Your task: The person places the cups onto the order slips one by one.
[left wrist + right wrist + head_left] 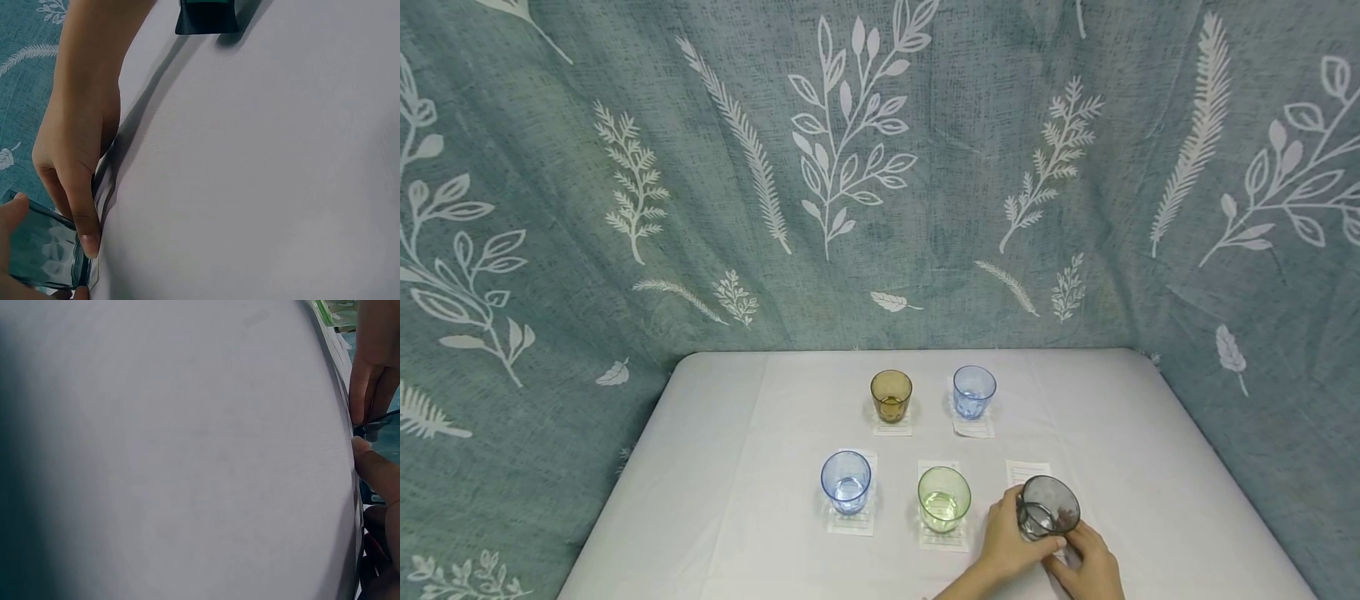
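A grey see-through drinking glass point(1049, 504) stands near the front right of the white table, over a paper slip point(1027, 472) that shows behind it. My left hand point(1006, 533) grips it from the left, its thumb across the front. From the right, my right hand point(1088, 565) holds the glass low down, thumb at the base. In the left wrist view the right hand point(72, 140) reaches down to the bottom of the glass point(44, 250). Only part of the left hand point(375, 347) shows in the right wrist view.
A green glass point(943, 500) stands just left of my hands, and a blue glass point(846, 483) farther left. Behind them stand an amber glass point(891, 396) and another blue glass point(974, 392). Each has a paper slip under it. Leaf-patterned cloth point(955, 283) surrounds the table.
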